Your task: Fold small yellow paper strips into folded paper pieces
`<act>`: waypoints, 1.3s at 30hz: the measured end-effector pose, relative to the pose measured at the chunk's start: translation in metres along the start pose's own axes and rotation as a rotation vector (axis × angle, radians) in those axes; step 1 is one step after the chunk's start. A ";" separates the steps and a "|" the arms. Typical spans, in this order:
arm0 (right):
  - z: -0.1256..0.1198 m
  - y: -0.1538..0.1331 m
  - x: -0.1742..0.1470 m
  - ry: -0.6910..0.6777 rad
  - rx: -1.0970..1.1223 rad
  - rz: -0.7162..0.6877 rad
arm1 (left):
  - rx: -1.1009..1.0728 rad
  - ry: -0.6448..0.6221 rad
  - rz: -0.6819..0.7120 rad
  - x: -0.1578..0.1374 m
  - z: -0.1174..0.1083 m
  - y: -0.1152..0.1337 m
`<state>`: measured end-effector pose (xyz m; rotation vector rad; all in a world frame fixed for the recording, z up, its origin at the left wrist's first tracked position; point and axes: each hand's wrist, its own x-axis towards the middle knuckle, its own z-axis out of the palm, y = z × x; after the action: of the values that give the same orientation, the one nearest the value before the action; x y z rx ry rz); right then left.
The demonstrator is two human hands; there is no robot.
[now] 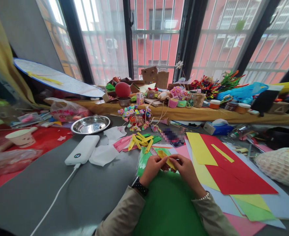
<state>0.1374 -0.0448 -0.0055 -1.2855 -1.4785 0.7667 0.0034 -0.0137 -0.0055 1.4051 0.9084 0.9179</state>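
Observation:
A small folded piece of yellow paper (168,160) is pinched between both my hands, above the table's near edge. My left hand (153,167) grips its left side with thumb and fingers, and my right hand (185,167) has the right end. The fingers hide part of the folds. Just beyond my left hand lies a pile of folded yellow paper strips (141,141). To the right, a cut sheet of yellow paper (201,149) and a narrow yellow strip (222,153) rest on a sheet of red paper (244,173).
On the left are a white power bank (82,150) with a cable, a round metal tray (90,125) and a paper cup (21,137). A phone (173,137) lies beyond my hands. Crafted flowers (135,114) stand behind, before a cluttered windowsill. A netted white bundle (280,164) sits far right.

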 end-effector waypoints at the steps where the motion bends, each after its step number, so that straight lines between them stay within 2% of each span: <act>1: -0.001 0.000 0.000 -0.018 0.043 0.030 | 0.013 0.010 0.008 0.000 0.000 0.000; 7: -0.004 -0.001 0.002 -0.062 0.155 0.081 | -0.056 0.116 0.013 0.002 0.000 -0.001; 12: -0.008 0.003 0.004 -0.040 0.151 0.100 | -0.156 0.087 0.040 0.003 -0.003 -0.001; 15: -0.010 0.005 0.005 -0.066 0.144 0.099 | -0.228 0.077 0.001 0.004 -0.005 0.000; 18: -0.011 0.004 0.005 -0.043 0.197 0.075 | -0.273 0.085 -0.037 0.005 -0.006 0.000; 21: -0.012 0.001 0.005 -0.045 0.266 0.037 | -0.338 0.144 -0.053 0.005 -0.006 0.001; 26: -0.012 0.001 0.004 -0.067 0.140 -0.055 | -0.399 0.163 -0.055 0.004 -0.006 0.003; 31: -0.014 0.001 0.003 -0.041 0.074 -0.097 | -0.342 0.094 0.088 0.003 -0.008 0.006; 37: -0.018 0.000 0.004 -0.012 0.133 -0.043 | 0.027 0.004 0.349 0.003 -0.021 0.010; 39: -0.018 0.000 0.003 -0.005 0.182 -0.013 | 0.056 -0.030 0.404 0.002 -0.023 0.012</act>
<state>0.1549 -0.0440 0.0009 -1.1365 -1.3859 0.8750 -0.0171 -0.0027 0.0072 1.6817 0.6402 1.1738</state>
